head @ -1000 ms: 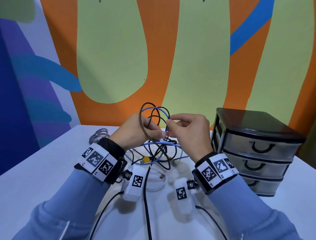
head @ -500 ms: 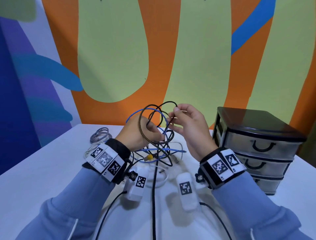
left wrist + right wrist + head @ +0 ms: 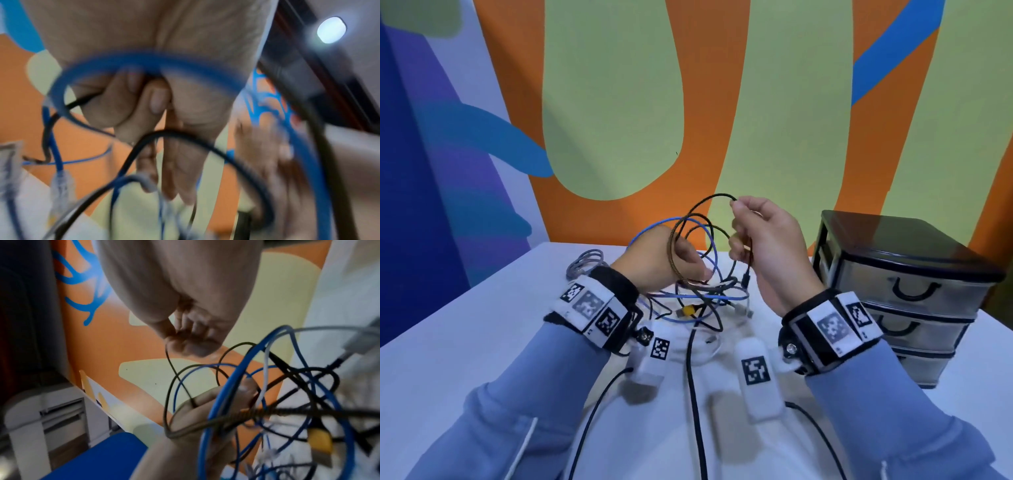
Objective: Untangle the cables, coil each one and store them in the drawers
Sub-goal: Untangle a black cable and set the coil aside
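Blue, black and braided cables [image 3: 695, 263] form a loose tangle raised above the white table [image 3: 482, 325], left of the closed drawers [image 3: 907, 291]. Left hand [image 3: 664, 263] grips several loops; right hand [image 3: 763, 236] pinches a thin black strand [image 3: 714, 198].

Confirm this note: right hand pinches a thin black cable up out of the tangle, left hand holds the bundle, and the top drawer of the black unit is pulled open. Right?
Not quite. The drawers are all closed in the head view. The rest stands: the right hand pinches the thin black cable and the left hand holds the bundle.
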Available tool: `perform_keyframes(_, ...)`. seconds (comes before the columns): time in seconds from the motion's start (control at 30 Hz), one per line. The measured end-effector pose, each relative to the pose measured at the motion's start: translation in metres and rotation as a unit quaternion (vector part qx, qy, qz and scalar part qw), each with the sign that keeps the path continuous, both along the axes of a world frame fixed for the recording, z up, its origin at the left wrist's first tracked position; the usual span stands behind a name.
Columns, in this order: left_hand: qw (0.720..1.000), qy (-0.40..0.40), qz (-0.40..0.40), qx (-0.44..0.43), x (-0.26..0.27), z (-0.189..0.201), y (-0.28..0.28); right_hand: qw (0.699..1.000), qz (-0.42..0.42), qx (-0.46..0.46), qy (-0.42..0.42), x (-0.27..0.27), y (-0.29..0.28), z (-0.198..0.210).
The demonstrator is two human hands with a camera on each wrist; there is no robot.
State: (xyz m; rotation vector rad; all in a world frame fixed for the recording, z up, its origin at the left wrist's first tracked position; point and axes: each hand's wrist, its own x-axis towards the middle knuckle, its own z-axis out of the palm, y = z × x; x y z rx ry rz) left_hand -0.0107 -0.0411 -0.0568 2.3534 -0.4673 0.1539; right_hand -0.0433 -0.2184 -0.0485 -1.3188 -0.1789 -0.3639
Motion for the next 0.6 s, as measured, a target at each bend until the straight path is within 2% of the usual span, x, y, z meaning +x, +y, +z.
perform_keyframes(0.1, 0.998, 0.012, -0.020, -0.057, -0.008, 0.019, 0.016, 0.985, -0.137, -0.097, 0.024, 0.008, -0.018, -0.005)
perform_keyframes(0.2, 0.985, 0.040, -0.042, -0.165, -0.011, 0.029, 0.026, 0.962, -0.162, -0.217, 0.029, 0.010, -0.025, -0.009)
perform_keyframes(0.27, 0.986, 0.029, -0.041, -0.161, -0.009, 0.029, 0.026, 0.947, -0.164, -0.270, -0.052, 0.004, -0.019, -0.004)
perform_keyframes(0.37, 0.997, -0.045, -0.056, -0.040, -0.016, 0.027, 0.014, 0.926, -0.067, -0.280, -0.243, -0.015, -0.001, 0.003)
perform_keyframes(0.43, 0.994, -0.045, -0.095, -0.028, -0.019, 0.026, 0.006, 0.899, 0.010, -0.318, -0.301, -0.024, 0.009, 0.001)
perform_keyframes(0.53, 0.995, -0.043, -0.082, -0.044, -0.022, 0.031, 0.012, 0.880, 0.054, -0.378, -0.283, -0.020, 0.008, -0.006)
perform_keyframes(0.6, 0.991, -0.035, -0.085, -0.092, -0.022, 0.033, 0.021, 0.870, 0.060, -0.427, -0.239, -0.012, 0.000, -0.011)
